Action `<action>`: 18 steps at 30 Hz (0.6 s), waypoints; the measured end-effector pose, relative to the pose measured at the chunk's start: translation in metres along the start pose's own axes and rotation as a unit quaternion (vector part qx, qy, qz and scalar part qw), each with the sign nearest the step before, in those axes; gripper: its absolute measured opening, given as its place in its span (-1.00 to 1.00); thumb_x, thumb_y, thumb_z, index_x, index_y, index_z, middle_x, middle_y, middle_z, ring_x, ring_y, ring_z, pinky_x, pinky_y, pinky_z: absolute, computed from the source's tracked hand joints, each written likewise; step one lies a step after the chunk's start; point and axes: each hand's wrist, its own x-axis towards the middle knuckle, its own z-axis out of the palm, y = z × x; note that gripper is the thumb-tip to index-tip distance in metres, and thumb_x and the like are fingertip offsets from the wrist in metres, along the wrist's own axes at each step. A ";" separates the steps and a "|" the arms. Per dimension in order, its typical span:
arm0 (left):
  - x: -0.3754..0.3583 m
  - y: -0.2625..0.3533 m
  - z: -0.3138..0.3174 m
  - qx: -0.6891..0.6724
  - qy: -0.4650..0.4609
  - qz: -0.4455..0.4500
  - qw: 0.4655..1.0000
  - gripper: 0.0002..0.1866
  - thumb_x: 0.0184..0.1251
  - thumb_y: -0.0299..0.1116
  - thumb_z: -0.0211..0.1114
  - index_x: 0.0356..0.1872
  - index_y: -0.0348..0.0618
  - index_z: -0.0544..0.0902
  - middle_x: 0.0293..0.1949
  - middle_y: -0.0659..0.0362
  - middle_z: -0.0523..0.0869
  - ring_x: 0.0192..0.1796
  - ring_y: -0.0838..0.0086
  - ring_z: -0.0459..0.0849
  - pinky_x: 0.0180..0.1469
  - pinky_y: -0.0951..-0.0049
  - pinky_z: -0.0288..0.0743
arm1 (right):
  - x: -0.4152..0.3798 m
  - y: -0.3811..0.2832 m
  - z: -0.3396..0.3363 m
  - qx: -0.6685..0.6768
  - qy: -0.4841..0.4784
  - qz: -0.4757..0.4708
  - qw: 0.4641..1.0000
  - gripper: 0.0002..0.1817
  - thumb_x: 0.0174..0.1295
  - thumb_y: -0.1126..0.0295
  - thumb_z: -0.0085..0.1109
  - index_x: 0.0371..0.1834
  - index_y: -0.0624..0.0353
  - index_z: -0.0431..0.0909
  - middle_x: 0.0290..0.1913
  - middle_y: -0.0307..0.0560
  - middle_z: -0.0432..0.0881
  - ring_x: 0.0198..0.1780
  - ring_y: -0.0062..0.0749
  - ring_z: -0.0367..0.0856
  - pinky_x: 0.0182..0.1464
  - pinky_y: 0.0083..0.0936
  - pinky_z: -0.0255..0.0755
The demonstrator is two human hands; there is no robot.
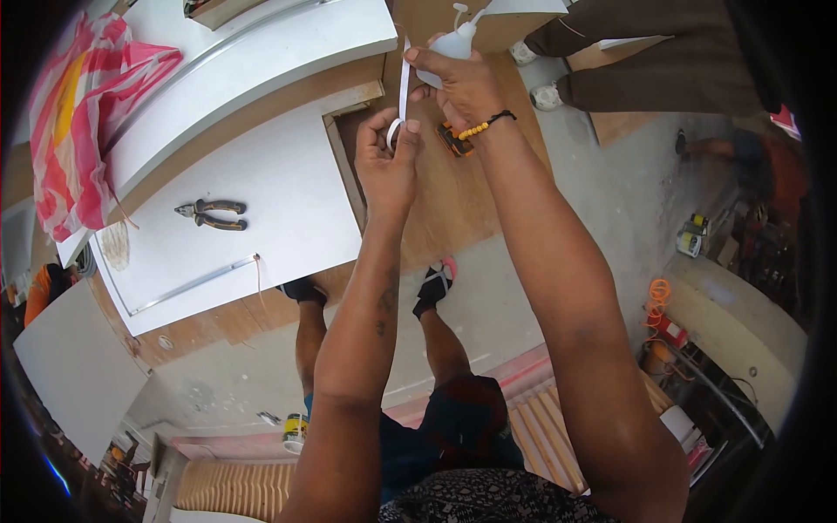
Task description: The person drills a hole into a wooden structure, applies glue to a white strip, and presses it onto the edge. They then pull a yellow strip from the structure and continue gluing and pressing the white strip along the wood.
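Observation:
My left hand [388,161] is closed on a narrow white strip [404,91], which curls into a loop at the fingers and runs upward. A translucent squeeze bottle [449,54] with a thin nozzle is gripped in my right hand [462,87], beside the strip's upper part. The right thumb overlaps the strip in this view. Both hands are over the far end of a wooden board [445,205]. Beneath my right wrist lies an orange and black tool [455,139], partly covered.
Pliers [214,214] lie on a white panel [288,183] with a metal channel [196,283]. A curved white piece [261,83] stands behind, beside a pink-striped plastic bag [78,122]. A person's trousered legs [645,61] are at upper right; another person [758,166] is farther right.

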 end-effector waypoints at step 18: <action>-0.006 -0.008 0.005 0.298 0.143 0.203 0.922 -0.76 0.27 -0.30 0.56 -0.08 -0.12 0.84 -0.36 0.24 0.62 -0.31 0.57 0.55 -0.24 0.52 0.45 | -0.032 -0.020 -0.018 -0.213 0.034 -0.033 0.976 -0.52 0.29 0.17 0.44 0.06 0.21 0.43 -0.23 -0.18 0.69 -0.29 -0.55 0.68 -0.40 -0.58 0.52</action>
